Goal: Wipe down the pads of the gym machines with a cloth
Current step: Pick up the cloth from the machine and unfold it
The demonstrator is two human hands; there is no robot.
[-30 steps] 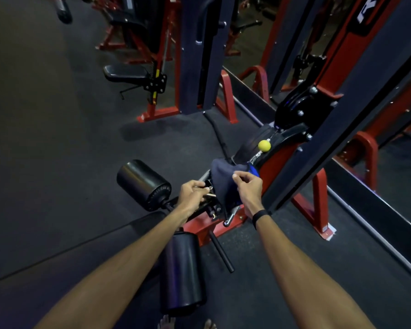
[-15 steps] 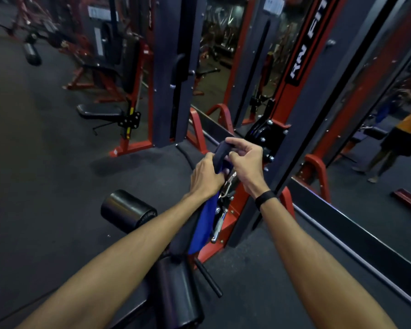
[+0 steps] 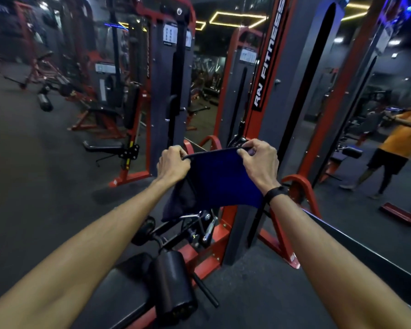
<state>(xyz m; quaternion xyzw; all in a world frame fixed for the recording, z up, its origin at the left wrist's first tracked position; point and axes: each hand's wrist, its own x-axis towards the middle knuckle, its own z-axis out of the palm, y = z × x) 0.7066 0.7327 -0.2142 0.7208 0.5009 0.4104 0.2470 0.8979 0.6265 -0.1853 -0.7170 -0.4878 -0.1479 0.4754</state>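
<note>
A dark blue cloth (image 3: 221, 179) hangs spread out in front of me, held by its top edge. My left hand (image 3: 172, 163) pinches its left corner and my right hand (image 3: 259, 160) pinches its right corner, both raised at chest height. Below the cloth stands a black roller pad (image 3: 173, 283) on a red machine frame (image 3: 223, 233). A second roller pad (image 3: 142, 230) shows partly behind the cloth's lower edge. A black seat pad (image 3: 121, 288) lies at the bottom, partly hidden by my left forearm.
A tall grey and red weight tower (image 3: 287, 96) stands right behind the cloth, with a mirror (image 3: 377, 138) to its right showing a person in an orange shirt. More red machines with black pads (image 3: 105, 146) stand at left. Dark rubber floor (image 3: 33, 162) stretches left.
Both hands rose from the machine's lower frame and moved apart, and the bunched cloth is now stretched open between them. The view has tilted upward.
</note>
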